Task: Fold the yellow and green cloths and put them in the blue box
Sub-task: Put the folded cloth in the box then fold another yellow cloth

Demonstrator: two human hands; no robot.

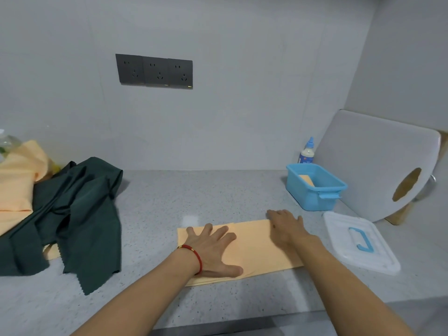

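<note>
My left hand point(213, 248) presses flat, fingers spread wide, on the folded yellow cloth point(252, 248); my right hand point(286, 226) lies flat at its two-o'clock corner. Blue box point(315, 187) at two o'clock; green cloth point(72, 214) at nine.

table point(218, 190): grey speckled
centre: folded yellow cloth point(254, 248)
left: green cloths point(72, 214)
right: blue box point(315, 190), clear lid point(358, 243), bottle point(307, 151)

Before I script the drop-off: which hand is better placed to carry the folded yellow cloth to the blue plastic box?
Probably the right hand: it is nearer the blue plastic box than the left hand.
</note>
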